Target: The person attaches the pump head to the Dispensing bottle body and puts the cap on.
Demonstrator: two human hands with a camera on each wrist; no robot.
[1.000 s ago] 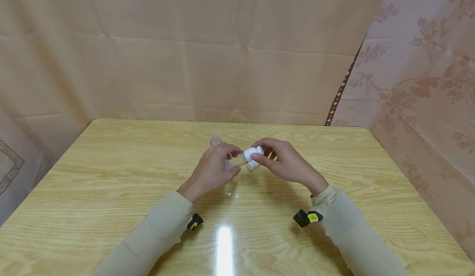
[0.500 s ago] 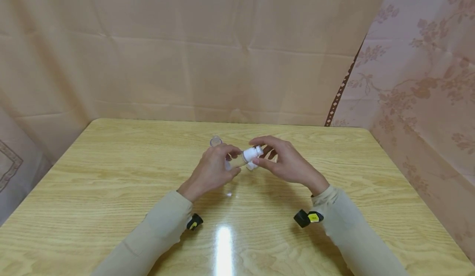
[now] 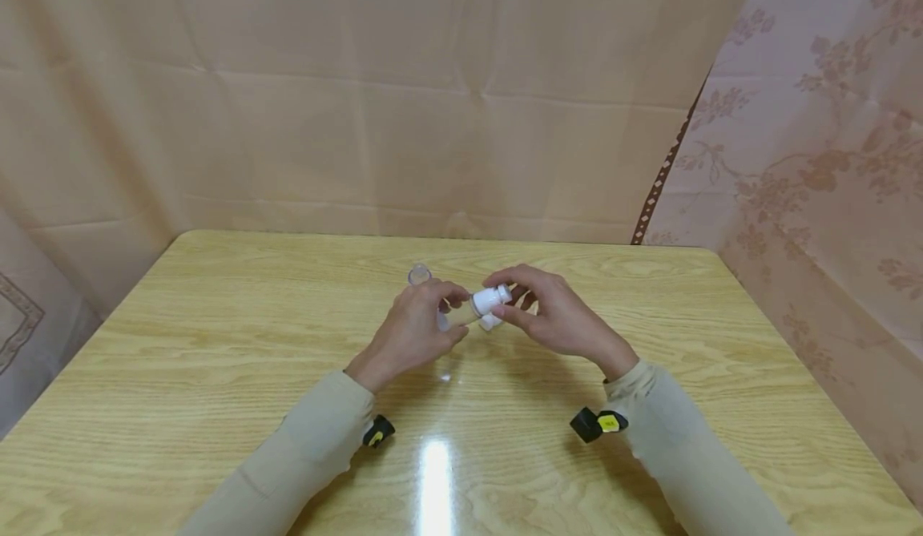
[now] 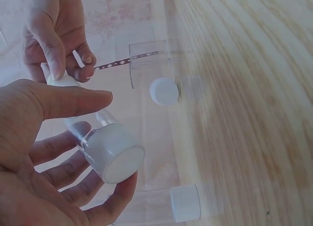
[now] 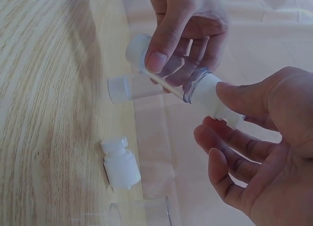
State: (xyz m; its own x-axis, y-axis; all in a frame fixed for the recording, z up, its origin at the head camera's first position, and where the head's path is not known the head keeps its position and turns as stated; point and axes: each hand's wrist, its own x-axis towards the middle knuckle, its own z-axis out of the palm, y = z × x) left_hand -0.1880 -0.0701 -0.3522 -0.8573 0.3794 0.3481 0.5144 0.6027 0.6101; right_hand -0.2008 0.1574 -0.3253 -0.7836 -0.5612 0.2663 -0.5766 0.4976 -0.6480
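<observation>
My left hand (image 3: 414,324) grips a clear bottle (image 5: 168,74) with a white base (image 4: 117,155), tilted above the table. Fitted at its other end is a white pump top (image 3: 490,300). The thumb and fingers of my right hand (image 3: 551,312) pinch this top, with the thumb lying along its side in the right wrist view. On the table below, a second white pump top (image 5: 121,167) stands upright, partly covered by the held one in the head view. Another clear bottle with a white base (image 4: 186,204) stands just beyond my left hand.
A clear open cylinder (image 5: 144,214), like a cap, stands on the table near the loose pump top. Under everything is the wood-grain table (image 3: 252,344). A beige curtain (image 3: 433,119) hangs along its back edge and a floral one (image 3: 829,159) on the right.
My right fingers have shifted slightly up and left around the pump top, and its end shows more plainly. The left hand and bottle stay nearly still.
</observation>
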